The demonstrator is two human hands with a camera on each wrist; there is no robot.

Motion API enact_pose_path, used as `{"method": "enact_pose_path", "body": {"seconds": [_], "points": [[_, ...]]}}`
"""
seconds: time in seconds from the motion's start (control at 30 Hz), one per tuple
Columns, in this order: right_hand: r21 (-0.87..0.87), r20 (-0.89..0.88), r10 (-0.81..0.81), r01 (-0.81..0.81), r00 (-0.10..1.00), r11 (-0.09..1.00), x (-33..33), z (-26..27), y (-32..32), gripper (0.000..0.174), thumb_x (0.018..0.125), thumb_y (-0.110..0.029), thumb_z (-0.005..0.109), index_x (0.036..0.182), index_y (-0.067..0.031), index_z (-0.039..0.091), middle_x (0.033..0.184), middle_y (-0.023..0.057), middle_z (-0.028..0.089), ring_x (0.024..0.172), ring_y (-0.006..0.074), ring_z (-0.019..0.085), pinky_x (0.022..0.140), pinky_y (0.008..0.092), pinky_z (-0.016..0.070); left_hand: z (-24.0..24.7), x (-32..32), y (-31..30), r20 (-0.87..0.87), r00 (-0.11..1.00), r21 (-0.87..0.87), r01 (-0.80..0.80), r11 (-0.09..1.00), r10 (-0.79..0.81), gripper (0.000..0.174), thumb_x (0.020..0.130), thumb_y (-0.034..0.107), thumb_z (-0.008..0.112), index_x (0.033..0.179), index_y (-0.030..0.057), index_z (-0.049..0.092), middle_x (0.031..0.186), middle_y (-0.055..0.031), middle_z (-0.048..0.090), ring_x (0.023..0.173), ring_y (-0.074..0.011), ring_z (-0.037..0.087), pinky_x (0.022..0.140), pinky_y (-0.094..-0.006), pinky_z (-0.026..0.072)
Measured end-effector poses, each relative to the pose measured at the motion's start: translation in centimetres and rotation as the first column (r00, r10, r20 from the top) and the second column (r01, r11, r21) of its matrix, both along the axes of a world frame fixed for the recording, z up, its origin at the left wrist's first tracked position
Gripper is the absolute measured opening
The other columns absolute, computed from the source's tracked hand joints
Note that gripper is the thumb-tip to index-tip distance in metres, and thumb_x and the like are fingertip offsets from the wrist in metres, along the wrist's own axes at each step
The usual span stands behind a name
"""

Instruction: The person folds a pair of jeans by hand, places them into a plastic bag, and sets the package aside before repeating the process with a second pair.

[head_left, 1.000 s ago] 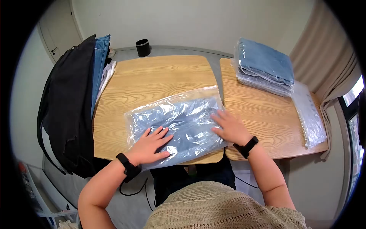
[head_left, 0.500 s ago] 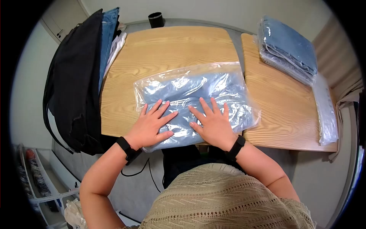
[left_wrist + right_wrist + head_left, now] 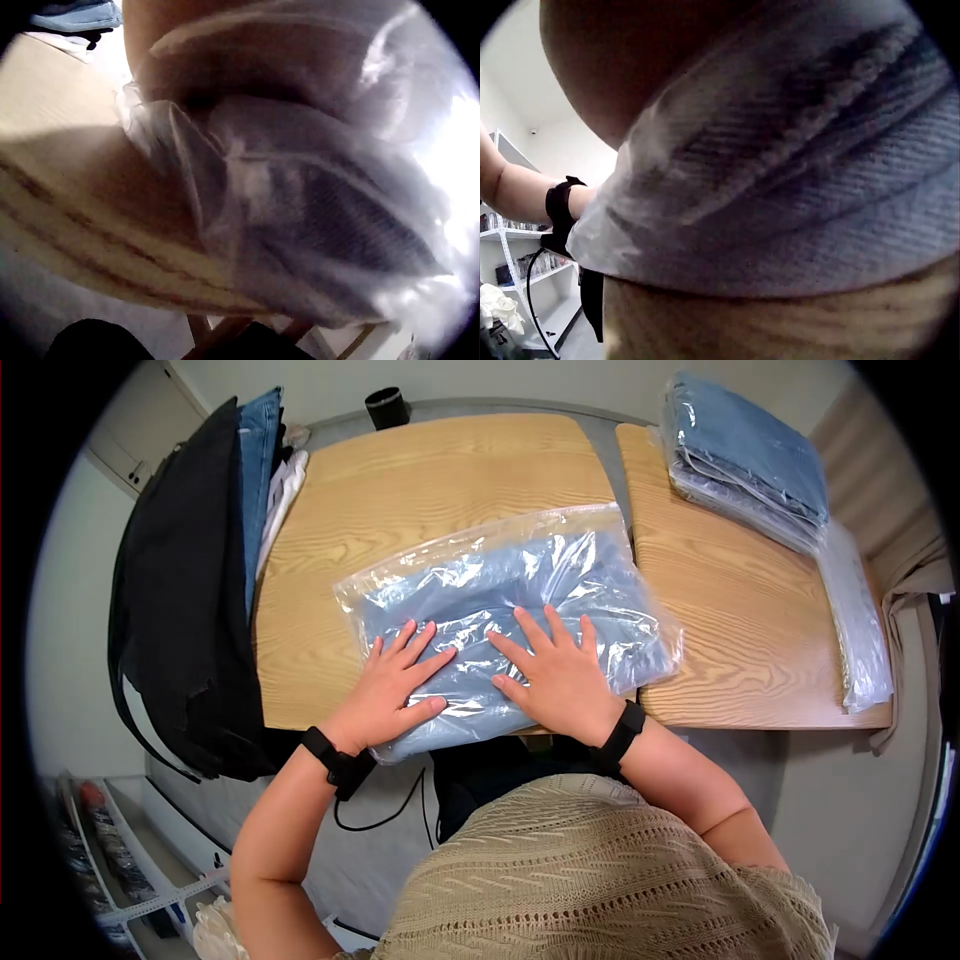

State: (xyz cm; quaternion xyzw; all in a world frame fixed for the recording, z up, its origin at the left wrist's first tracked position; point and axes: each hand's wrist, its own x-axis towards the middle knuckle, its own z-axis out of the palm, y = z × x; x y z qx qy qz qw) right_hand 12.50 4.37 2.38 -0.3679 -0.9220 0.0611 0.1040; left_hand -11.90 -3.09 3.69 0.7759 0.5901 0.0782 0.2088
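A clear plastic bag (image 3: pixel 570 570) with folded light-blue denim inside lies at a slant near the front edge of the wooden table (image 3: pixel 450 470). Flat on its front left part rests the left hand (image 3: pixel 392 685), fingers spread. The right hand (image 3: pixel 560 675) presses on the bag's middle, its fingers also spread and straight. In the left wrist view, the bag's crumpled corner (image 3: pixel 300 210) lies by the table edge. The right wrist view shows denim (image 3: pixel 817 180) under the plastic, close up.
Dark and blue jeans (image 3: pixel 185 590) are heaped at the left. On the right table (image 3: pixel 720 610) stand a stack of bagged denim (image 3: pixel 745 455) and flat clear bags (image 3: pixel 855 620). A black bin (image 3: pixel 386 408) stands on the floor behind; shelving (image 3: pixel 130 850) is at lower left.
The right hand has moved left from the bag's right side to its middle and come down flat. The left hand stays on the bag. The head view has shifted.
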Motion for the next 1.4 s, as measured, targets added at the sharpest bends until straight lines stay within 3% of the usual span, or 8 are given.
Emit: {"method": "enact_pose_path", "body": {"seconds": [0.27, 0.33, 0.77, 0.97, 1.03, 1.17, 1.33, 1.4], "points": [[-0.174, 0.108, -0.368, 0.382, 0.924, 0.908, 10.5, 3.5, 5.4, 0.061, 0.085, -0.045, 0.059, 0.136, -0.0136, 0.046, 0.139, 0.0173, 0.044, 0.127, 0.0376, 0.041, 0.102, 0.0461, 0.0358, 0.9, -1.1, -2.0, 0.089, 0.996, 0.172, -0.017, 0.985, 0.002, 0.038, 0.084, 0.02, 0.062, 0.122, 0.0134, 0.06, 0.137, -0.0123, 0.048, 0.134, -0.034, 0.034, 0.109, -0.0505, 0.0238], [-0.263, -0.349, -0.38, 0.299, 0.857, 0.917, 12.9, 1.7, 5.0, 0.059, 0.084, -0.033, 0.065, 0.135, -0.0108, 0.046, 0.133, 0.0208, 0.049, 0.118, 0.0382, 0.049, 0.098, 0.04, 0.0398, 2.2, -0.2, -4.6, 0.123, 0.988, 0.414, -0.14, 0.9, 0.097, 0.031, 0.081, 0.01, 0.064, 0.112, 0.0087, 0.065, 0.122, -0.0109, 0.06, 0.125, -0.0316, 0.046, 0.103, -0.0444, 0.0341], [-0.675, -0.531, -0.61, 0.141, 0.588, 0.724, 13.3, 0.1, 4.5, 0.055, 0.083, 0.0, 0.049, 0.137, -0.0096, 0.044, 0.102, 0.0137, 0.064, 0.089, 0.0173, 0.06, 0.082, 0.0275, 0.0458, -4.2, 2.1, -8.2, 0.16, 0.951, 0.517, -0.309, 0.798, 0.265, 0.073, 0.059, -0.007, 0.073, 0.126, 0.0089, 0.052, 0.134, -0.0124, 0.047, 0.122, -0.0348, 0.044, 0.101, -0.0411, 0.0395], [-0.869, -0.446, -0.63, -0.137, 0.636, 0.476, 15.2, 0.0, 5.4, 0.046, 0.088, -0.005, 0.042, 0.133, 0.0009, 0.048, 0.105, 0.0106, 0.063, 0.084, 0.0109, 0.059, 0.072, 0.0172, 0.0435, -2.4, 0.9, -7.8, 0.161, 0.954, 0.593, -0.298, 0.748, 0.253, 0.059, 0.061, -0.002, 0.07, 0.118, 0.0055, 0.057, 0.121, -0.012, 0.058, 0.106, -0.0329, 0.055, 0.091, -0.039, 0.0456], [-0.817, -0.53, -0.784, -0.443, 0.323, 0.37, 14.4, 1.6, 4.4, 0.043, 0.09, -0.01, 0.036, 0.127, 0.0079, 0.05, 0.111, 0.0118, 0.062, 0.087, 0.0139, 0.06, 0.073, 0.0207, 0.0458, -1.0, 0.5, -7.8, 0.192, 0.958, 0.649, -0.288, 0.704, 0.215, 0.051, 0.061, 0.003, 0.07, 0.111, 0.0028, 0.06, 0.111, -0.0138, 0.063, 0.097, -0.0341, 0.059, 0.086, -0.0387, 0.0474], [-0.575, -0.733, -0.591, -0.77, 0.337, 0.274, 16.2, 2.0, 5.7, 0.045, 0.089, -0.013, 0.044, 0.129, 0.007, 0.046, 0.118, 0.0102, 0.058, 0.101, 0.0161, 0.056, 0.085, 0.0297, 0.0463, -0.4, -2.0, -8.9, 0.437, 0.858, 0.579, -0.498, 0.645, 0.269, 0.043, 0.071, 0.01, 0.072, 0.11, 0.0001, 0.059, 0.107, -0.0154, 0.064, 0.091, -0.031, 0.062, 0.083, -0.0341, 0.0468], [-0.67, -0.718, -0.387, -0.423, 0.578, 0.61, 12.1, 5.2, 7.7, 0.062, 0.071, 0.002, 0.068, 0.129, -0.0017, 0.047, 0.113, 0.0045, 0.054, 0.105, 0.0165, 0.053, 0.093, 0.0286, 0.0414, 1.4, -2.1, -5.8, 0.723, 0.659, 0.487, -0.699, 0.524, 0.207, 0.035, 0.087, 0.021, 0.066, 0.111, -0.0028, 0.056, 0.102, -0.0074, 0.061, 0.093, -0.0153, 0.056, 0.084, -0.028, 0.0441], [-0.17, -0.585, 0.011, -0.135, 0.811, 0.976, 10.0, 7.1, 8.7, 0.064, 0.071, -0.002, 0.074, 0.129, -0.0021, 0.046, 0.117, 0.0038, 0.052, 0.109, 0.0181, 0.052, 0.096, 0.0291, 0.0407, 1.4, -2.3, -4.3, 0.842, 0.508, 0.384, -0.798, 0.464, 0.178, 0.035, 0.089, 0.02, 0.063, 0.114, -0.0034, 0.055, 0.105, -0.0066, 0.06, 0.097, -0.0158, 0.056, 0.088, -0.0288, 0.0427]]}}
